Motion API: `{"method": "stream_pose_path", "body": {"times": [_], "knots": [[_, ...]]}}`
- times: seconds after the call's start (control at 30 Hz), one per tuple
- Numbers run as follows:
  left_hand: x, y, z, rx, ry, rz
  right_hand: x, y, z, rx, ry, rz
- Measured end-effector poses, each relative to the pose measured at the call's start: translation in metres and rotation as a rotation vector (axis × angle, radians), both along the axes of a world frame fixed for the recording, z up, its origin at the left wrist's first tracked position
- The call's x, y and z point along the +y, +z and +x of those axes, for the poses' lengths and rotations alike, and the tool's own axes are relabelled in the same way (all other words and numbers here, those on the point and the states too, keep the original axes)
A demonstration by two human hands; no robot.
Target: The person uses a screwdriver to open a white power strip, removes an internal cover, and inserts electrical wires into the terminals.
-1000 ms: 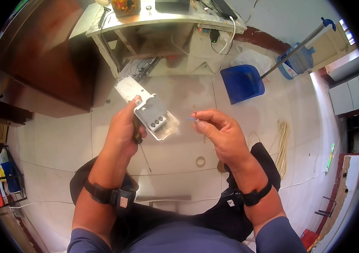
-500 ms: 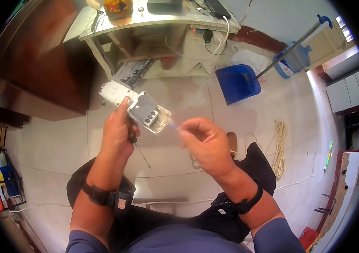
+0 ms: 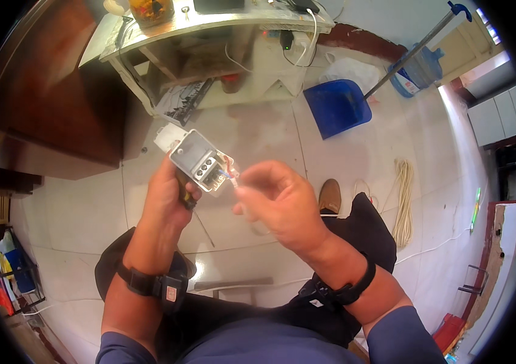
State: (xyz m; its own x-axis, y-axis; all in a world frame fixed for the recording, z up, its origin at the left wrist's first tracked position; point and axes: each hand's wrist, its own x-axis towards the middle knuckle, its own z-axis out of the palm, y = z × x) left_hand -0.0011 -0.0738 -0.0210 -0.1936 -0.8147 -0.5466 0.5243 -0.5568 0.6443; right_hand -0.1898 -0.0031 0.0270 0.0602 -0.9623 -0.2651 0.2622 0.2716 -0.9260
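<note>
My left hand (image 3: 170, 194) grips a small grey electrical box (image 3: 200, 161) with several dark round terminals, held up in front of me; a dark-handled screwdriver (image 3: 186, 195) is tucked in the same hand, its thin shaft pointing down. My right hand (image 3: 279, 203) is at the box's right edge, thumb and forefinger pinched on thin coloured wires (image 3: 229, 174) that stick out of it. A white piece (image 3: 168, 137) shows just behind the box. Both wrists wear black bands.
I sit on a tiled floor (image 3: 88, 206). Ahead stands a metal table (image 3: 209, 24) with cables and a jar. A blue dustpan (image 3: 337, 106) with a long handle lies to the right, a coil of pale rope (image 3: 404, 194) farther right, a brown shoe (image 3: 330, 195) near my leg.
My right hand has moved left from apart to the box's edge and now pinches the wires there. My left hand has tilted the box slightly and raised it.
</note>
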Motion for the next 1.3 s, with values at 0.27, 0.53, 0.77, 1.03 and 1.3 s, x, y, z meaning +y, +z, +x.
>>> {"method": "stream_pose_path", "body": {"times": [0.27, 0.53, 0.77, 1.03, 1.3], "knots": [[0.003, 0.004, -0.011, -0.053, 0.016, 0.033, 0.001, -0.002, 0.004, -0.057, -0.023, -0.006], [0.003, -0.001, -0.009, -0.084, 0.089, -0.002, -0.001, -0.002, 0.004, 0.043, 0.002, 0.005], [0.003, -0.001, -0.006, -0.107, 0.053, -0.048, -0.005, -0.005, 0.001, 0.074, -0.077, -0.043], [0.007, 0.004, -0.014, 0.039, -0.060, 0.011, -0.021, -0.019, -0.014, -0.186, -0.169, 0.119], [0.010, 0.010, -0.017, 0.061, -0.032, -0.016, -0.018, -0.009, -0.001, -0.291, 0.054, 0.468]]}}
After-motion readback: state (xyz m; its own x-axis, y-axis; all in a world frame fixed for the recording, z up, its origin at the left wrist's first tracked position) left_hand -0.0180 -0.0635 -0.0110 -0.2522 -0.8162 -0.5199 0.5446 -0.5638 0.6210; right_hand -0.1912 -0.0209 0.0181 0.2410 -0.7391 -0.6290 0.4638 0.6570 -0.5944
